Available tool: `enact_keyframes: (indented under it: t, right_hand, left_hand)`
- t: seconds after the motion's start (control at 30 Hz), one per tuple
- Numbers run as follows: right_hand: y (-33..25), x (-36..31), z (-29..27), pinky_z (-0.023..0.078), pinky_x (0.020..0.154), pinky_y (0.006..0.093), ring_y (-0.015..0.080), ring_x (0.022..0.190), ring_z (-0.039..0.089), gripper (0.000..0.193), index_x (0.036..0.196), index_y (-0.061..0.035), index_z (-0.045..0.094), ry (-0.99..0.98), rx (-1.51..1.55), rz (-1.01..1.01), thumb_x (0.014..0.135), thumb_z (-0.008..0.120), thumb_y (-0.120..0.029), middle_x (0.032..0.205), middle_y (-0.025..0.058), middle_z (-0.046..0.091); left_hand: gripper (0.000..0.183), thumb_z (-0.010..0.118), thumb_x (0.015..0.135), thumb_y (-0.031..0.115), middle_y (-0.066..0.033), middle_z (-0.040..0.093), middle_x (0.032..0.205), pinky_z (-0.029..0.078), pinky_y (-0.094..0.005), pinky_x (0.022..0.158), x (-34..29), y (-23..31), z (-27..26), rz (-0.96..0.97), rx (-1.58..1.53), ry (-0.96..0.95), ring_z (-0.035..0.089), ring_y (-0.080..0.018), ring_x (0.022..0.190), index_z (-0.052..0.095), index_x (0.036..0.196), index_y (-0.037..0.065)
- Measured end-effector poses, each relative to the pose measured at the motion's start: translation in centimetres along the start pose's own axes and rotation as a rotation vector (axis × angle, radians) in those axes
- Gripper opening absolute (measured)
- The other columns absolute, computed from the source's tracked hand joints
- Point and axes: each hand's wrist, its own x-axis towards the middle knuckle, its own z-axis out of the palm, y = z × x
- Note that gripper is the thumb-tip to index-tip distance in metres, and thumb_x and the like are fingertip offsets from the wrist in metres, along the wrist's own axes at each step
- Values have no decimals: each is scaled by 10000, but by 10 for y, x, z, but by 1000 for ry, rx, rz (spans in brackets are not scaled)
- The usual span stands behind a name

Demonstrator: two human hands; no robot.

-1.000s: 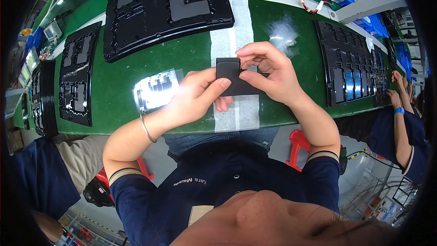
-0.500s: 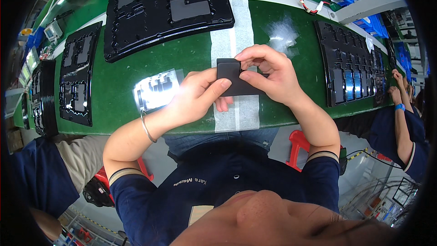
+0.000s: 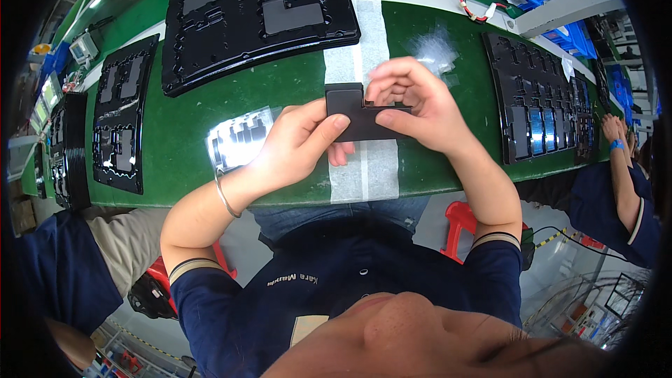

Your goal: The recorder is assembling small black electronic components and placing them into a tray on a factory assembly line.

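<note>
A flat black L-shaped piece is held up over the bench in front of my chest. My left hand grips its left end, thumb on the face and the other fingers behind. My right hand pinches the right arm of the L, with its thumb on the front. The right hand's other fingers curl above the inner corner. To the left of my left hand lies a shiny clear sheet with dark strips. A pale tape strip runs across the bench under the piece.
A stack of black moulded trays stands at the far left. More black trays lie further left, and another tray sits right. Crumpled clear film lies beyond my right hand. A co-worker's hands show far right.
The black piece has shifted slightly left and away from me, along with both hands. My right fingers have lifted off its upper edge and curled. The co-worker's hands have come together.
</note>
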Motion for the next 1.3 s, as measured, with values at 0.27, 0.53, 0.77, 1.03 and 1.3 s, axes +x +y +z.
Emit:
enact_keyframes:
  t: [0.27, 0.53, 0.77, 1.03, 1.3]
  right_hand:
    - [-40, 1, -29, 420, 547, 238, 138, 610, 535, 187, 816, -20, 639, 64, -698, -238, 641, 697, 11, 706, 54, 584]
    - [-16, -26, -30, 426, 501, 283, 205, 628, 516, 290, 792, -21, 635, -129, -1242, -552, 509, 691, 4, 742, 54, 584]
    - [-11, -43, -28, 421, 499, 262, 189, 654, 505, 299, 823, -22, 630, -571, -1107, -235, 586, 720, -179, 771, 45, 570]
    - [-20, -35, -32, 287, 893, 418, 306, 1119, 364, 764, 1164, -91, 507, -431, -1152, 296, 472, 768, -287, 1285, 109, 361]
    - [-13, -31, -33, 301, 877, 411, 316, 1072, 373, 730, 1132, -81, 529, -377, -1081, 275, 460, 778, -219, 1209, 109, 406]
  left_hand:
    - [350, 591, 777, 171, -149, 582, 979, 459, -374, 797, 4, 0, 0, 506, 833, -171, 570, -303, 920, 526, 1062, -21]
    - [627, 632, 690, 255, -191, 376, 1297, 319, -409, 995, -1, -9, -3, 393, 1092, -333, 358, -325, 1219, 426, 1183, -72]
    - [593, 651, 635, 217, -177, 448, 1248, 384, -383, 946, -7, -7, -15, 390, 1097, -361, 425, -308, 1177, 493, 1132, -66]
    - [560, 647, 607, 214, -166, 469, 1232, 402, -383, 920, -3, -9, -23, 374, 1055, -404, 438, -301, 1164, 529, 1081, -61]
    - [517, 628, 613, 254, -143, 470, 1237, 413, -366, 890, -4, -13, -22, 394, 1103, -387, 432, -286, 1155, 543, 1033, -35]
